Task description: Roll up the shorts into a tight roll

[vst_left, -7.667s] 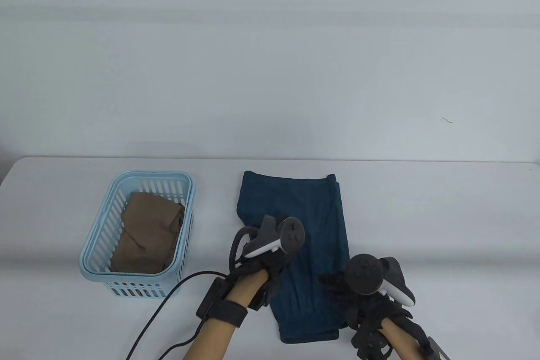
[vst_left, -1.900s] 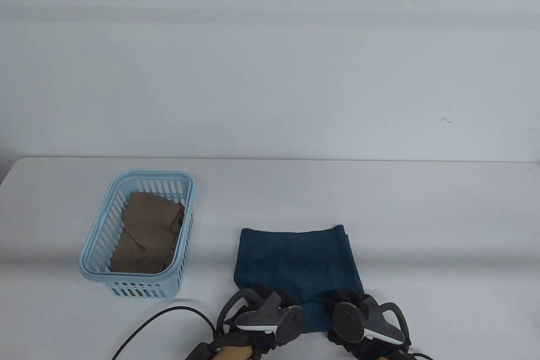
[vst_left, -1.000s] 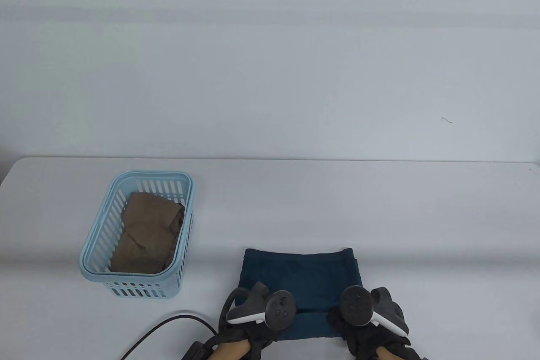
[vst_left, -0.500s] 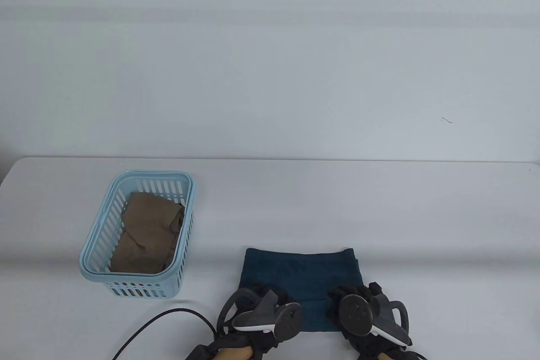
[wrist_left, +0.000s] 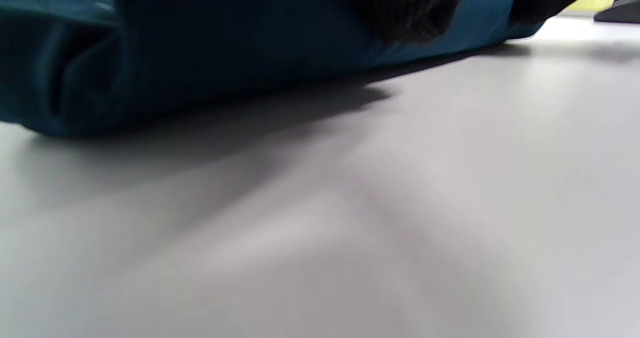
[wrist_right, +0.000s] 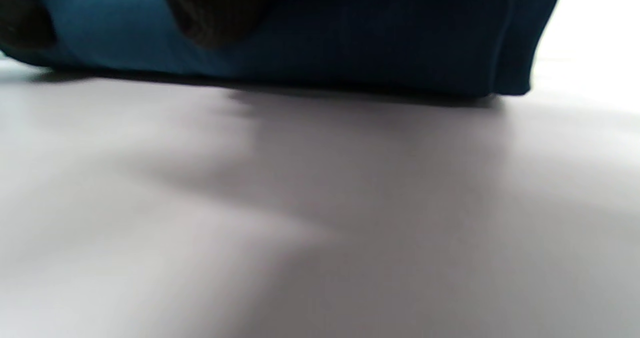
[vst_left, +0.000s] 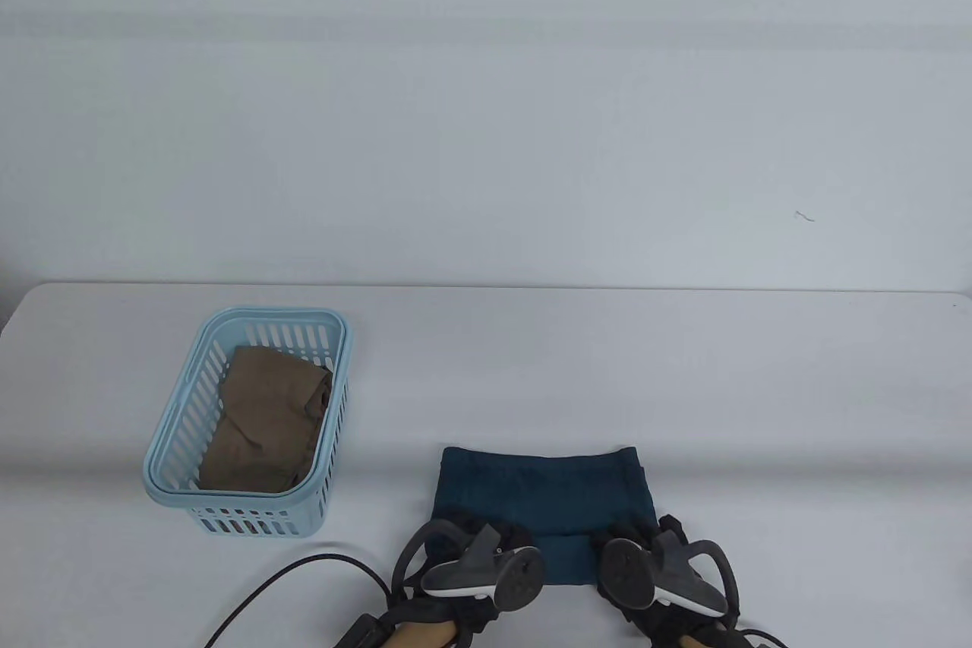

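Trackers hide most of both gloved hands: the left hand [vst_left: 474, 564] and right hand [vst_left: 653, 564] press curled fingers [wrist_left: 410, 7] onto the rolled near edge of the dark teal fabric shorts [vst_left: 543, 492], near the white table's [vst_left: 759, 390] front edge; bare tabletop stretches beyond.

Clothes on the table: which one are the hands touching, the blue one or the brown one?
The dark teal shorts, flat on the table. The left hand and right hand rest on their near rolled edge. The brown cloth lies untouched in the light blue plastic basket.
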